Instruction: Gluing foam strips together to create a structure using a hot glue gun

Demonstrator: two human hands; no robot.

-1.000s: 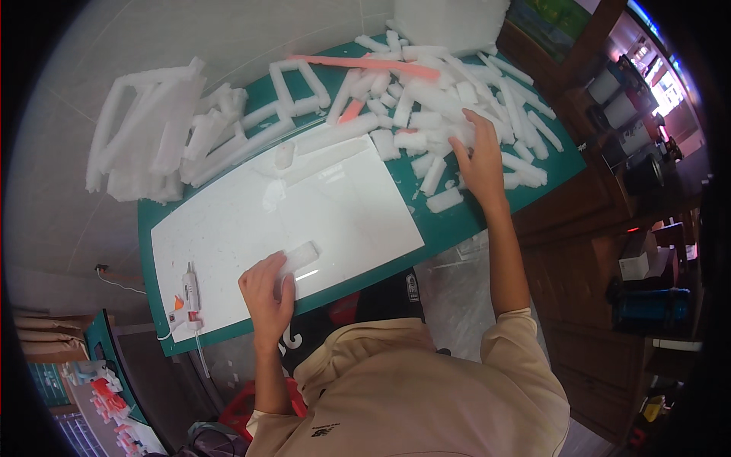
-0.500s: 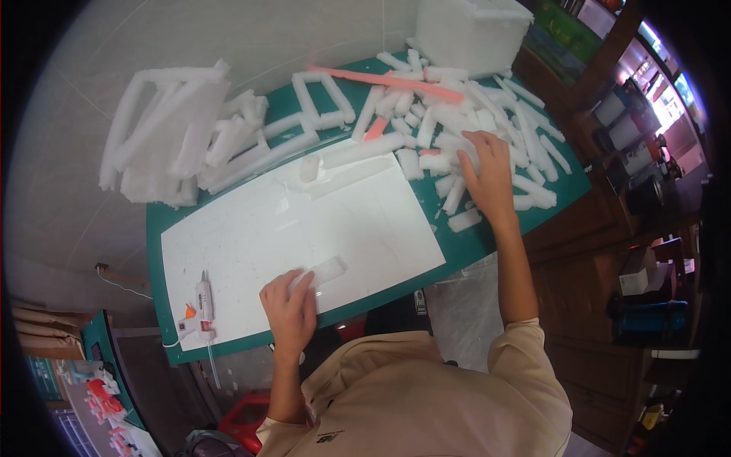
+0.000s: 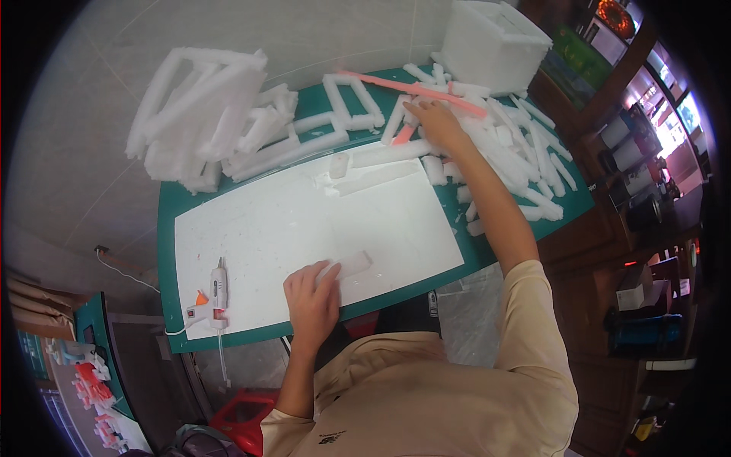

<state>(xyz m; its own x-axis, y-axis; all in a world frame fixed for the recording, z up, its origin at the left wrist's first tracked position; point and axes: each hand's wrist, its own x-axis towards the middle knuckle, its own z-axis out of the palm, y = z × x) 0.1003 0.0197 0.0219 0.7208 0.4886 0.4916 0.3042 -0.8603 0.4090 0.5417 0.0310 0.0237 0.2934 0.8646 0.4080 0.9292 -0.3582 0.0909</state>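
My left hand point(image 3: 313, 298) rests near the front of a white board point(image 3: 251, 228), fingers curled around the near end of a short white foam strip point(image 3: 354, 264). The strip's other end points to the right. Across the table, my right hand point(image 3: 435, 124) reaches into the left side of a heap of white foam strips point(image 3: 509, 156), its fingers stretched out. Its fingertips are close to a white foam piece and a short pink foam piece point(image 3: 403, 135); whether they touch either is hard to make out.
A white glue gun point(image 3: 218, 289) lies on the board's left. A small foam block point(image 3: 339, 165) sits at the board's back edge. Foam frames point(image 3: 194, 107) stand at the back left, a large foam box point(image 3: 495, 53) at the back right. A long pink strip point(image 3: 415, 90) crosses the heap.
My right hand has moved left and away from me, from the middle of the heap to its left side. My left hand stays at the foam strip. The whole view has shifted slightly.
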